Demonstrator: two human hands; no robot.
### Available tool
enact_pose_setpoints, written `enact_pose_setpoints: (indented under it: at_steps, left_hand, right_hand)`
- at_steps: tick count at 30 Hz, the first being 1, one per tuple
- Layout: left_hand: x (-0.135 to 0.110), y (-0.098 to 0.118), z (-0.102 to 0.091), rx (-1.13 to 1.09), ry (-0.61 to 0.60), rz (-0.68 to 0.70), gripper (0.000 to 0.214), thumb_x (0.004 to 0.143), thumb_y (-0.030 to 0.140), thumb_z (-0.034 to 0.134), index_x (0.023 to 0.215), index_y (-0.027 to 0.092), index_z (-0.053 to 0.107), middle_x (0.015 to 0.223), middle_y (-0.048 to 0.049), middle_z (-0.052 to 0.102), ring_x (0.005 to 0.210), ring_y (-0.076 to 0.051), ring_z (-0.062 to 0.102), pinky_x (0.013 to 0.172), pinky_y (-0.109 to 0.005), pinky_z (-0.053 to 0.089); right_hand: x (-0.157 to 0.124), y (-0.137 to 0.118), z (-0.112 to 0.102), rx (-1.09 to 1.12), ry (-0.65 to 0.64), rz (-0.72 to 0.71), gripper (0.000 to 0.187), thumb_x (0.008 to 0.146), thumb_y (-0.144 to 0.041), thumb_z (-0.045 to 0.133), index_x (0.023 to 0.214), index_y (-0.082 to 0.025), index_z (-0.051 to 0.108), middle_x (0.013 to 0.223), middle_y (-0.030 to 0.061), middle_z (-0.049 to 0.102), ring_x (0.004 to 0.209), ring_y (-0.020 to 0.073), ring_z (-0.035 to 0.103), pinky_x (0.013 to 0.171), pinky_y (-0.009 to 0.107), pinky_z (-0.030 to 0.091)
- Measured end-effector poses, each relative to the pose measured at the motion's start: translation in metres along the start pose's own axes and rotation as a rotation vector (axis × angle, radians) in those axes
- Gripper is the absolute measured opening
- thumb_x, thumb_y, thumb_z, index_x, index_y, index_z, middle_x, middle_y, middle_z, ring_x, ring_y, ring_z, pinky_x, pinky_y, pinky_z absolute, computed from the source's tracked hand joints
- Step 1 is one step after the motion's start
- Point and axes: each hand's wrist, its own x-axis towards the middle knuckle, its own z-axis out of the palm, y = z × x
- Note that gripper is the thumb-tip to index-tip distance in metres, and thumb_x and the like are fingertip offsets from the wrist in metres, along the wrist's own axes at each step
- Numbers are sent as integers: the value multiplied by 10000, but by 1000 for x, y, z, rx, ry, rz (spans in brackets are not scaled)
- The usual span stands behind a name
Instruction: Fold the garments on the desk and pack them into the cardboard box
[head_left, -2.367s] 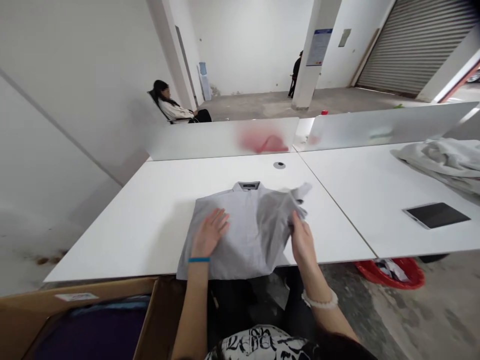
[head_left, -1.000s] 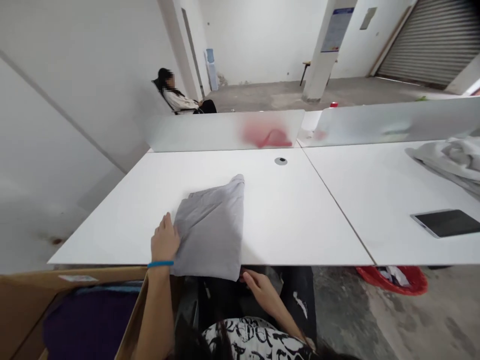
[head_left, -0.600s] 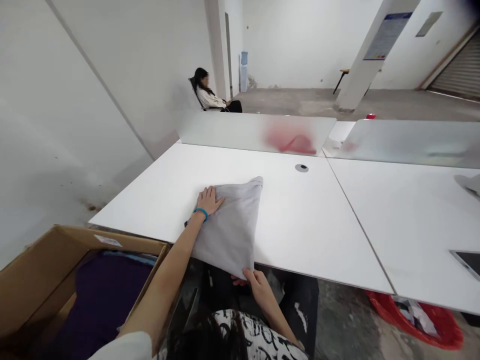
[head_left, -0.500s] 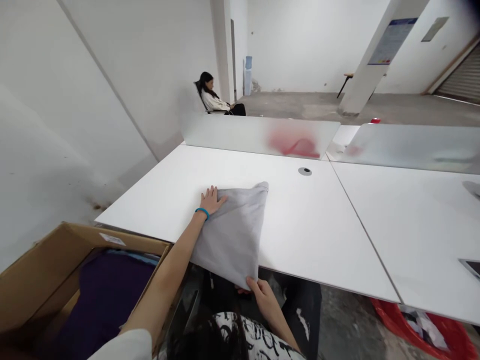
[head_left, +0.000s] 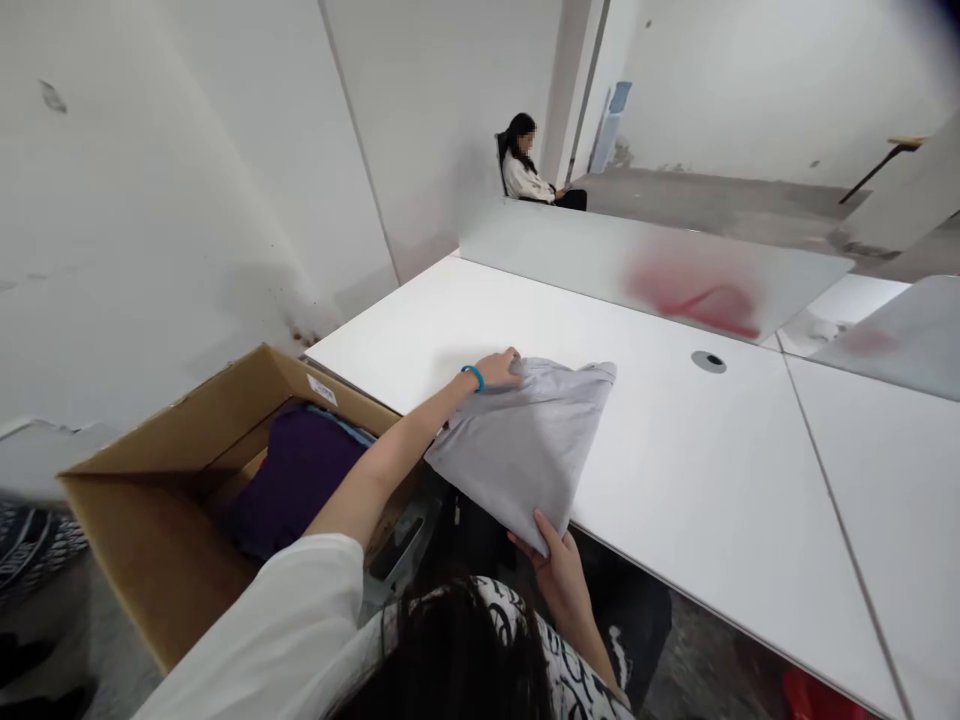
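Observation:
A folded light grey cloth (head_left: 529, 435), perhaps a garment, lies over the near edge of the white table (head_left: 667, 470). At its far left edge, my left hand (head_left: 499, 369) has its fingers curled on the fabric, which bunches up there. A blue band circles that wrist. My right hand (head_left: 559, 565) pinches the near corner, thumb on top and fingers underneath, just off the table edge. To the left, an open cardboard box (head_left: 135, 530) holds a dark purple cloth (head_left: 304, 470) and some bluish fabric.
A frosted divider (head_left: 555, 245) runs along the table's far side, with a blurred red thing behind it. A cable hole (head_left: 709, 362) sits in the tabletop. Beyond, a person (head_left: 529, 175) sits in a chair by the wall. Something red (head_left: 817, 695) shows below the table at right.
My left hand has gone from lying flat with fingers spread to gripping the cloth's far left edge. My right hand keeps the near corner. The view has swung left, showing more of the box.

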Motion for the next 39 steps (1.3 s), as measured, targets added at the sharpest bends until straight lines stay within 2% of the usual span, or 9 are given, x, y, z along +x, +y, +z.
enact_pose_setpoints:
  at_steps: [5, 7, 10, 17, 23, 28, 32, 35, 39]
  left_hand:
    - [12, -2, -21, 25, -197, 91, 578, 673, 494, 635, 1086, 91, 608, 1069, -151, 668, 934, -252, 588, 791, -299, 424]
    - [14, 3, -21, 25, -272, 148, 493, 696, 537, 587, 958, 125, 656, 949, -101, 697, 835, -218, 594, 731, -279, 422]
    - [13, 16, -14, 23, -320, 230, 489, 729, 567, 527, 950, 149, 655, 953, -71, 694, 824, -196, 587, 720, -263, 411]
    - [5, 47, -10, 95, -304, 320, 432, 747, 439, 540, 1088, 177, 583, 1005, -95, 669, 869, -225, 567, 780, -293, 392]
    - [-19, 41, -33, 50, -189, 362, 421, 846, 437, 427, 1165, 179, 522, 1021, -98, 652, 846, -219, 568, 766, -291, 393]
    - [-55, 13, -48, -32, -20, 311, 406, 870, 417, 401, 1182, 185, 516, 1086, -82, 643, 884, -209, 577, 801, -290, 408]
    - [-98, -18, -77, -69, 134, 238, 361, 861, 366, 433, 1149, 181, 548, 1141, -66, 634, 963, -199, 576, 880, -286, 401]
    - [-150, -47, -112, -69, 304, 138, 367, 846, 366, 472, 1134, 157, 563, 1139, -66, 638, 997, -201, 572, 912, -293, 399]
    - [-246, -91, -154, -71, 510, -119, 400, 854, 411, 487, 1108, 117, 580, 1110, -63, 632, 1001, -195, 561, 925, -314, 399]
  right_hand:
    - [-22, -6, -14, 13, 58, -23, 498, 668, -422, 744, 1083, -181, 610, 1176, 64, 602, 967, 243, 628, 672, 319, 611]
    - [-31, -7, -20, 48, 90, -28, 546, 677, -408, 741, 1154, -194, 584, 1202, 60, 583, 957, 232, 623, 659, 310, 610]
    - [-41, -10, -27, 82, 134, -63, 649, 688, -389, 733, 1279, -245, 507, 1304, 41, 516, 969, 214, 609, 638, 286, 605]
    - [-41, -16, -37, 45, 186, -132, 774, 684, -392, 700, 1393, -295, 407, 1436, 39, 405, 1068, 254, 582, 526, 259, 584]
    - [-38, -21, -35, -135, 187, -208, 707, 766, -435, 590, 1428, -301, 379, 1452, 60, 398, 1060, 277, 605, 562, 313, 596]
    - [-35, -31, -21, -71, 135, -212, 719, 715, -390, 668, 1392, -319, 440, 1444, 39, 412, 1046, 258, 602, 535, 276, 591]
    - [-29, -46, 6, -66, 39, -202, 701, 666, -342, 722, 1335, -313, 515, 1379, -4, 479, 999, 209, 591, 495, 221, 577]
    - [-21, -60, 40, -136, -104, -194, 705, 664, -323, 721, 1338, -294, 516, 1340, 1, 510, 904, 179, 590, 480, 216, 572]
    - [-6, -63, 103, -265, -404, -156, 667, 715, -323, 664, 1358, -289, 490, 1340, 15, 513, 887, 168, 590, 511, 216, 582]
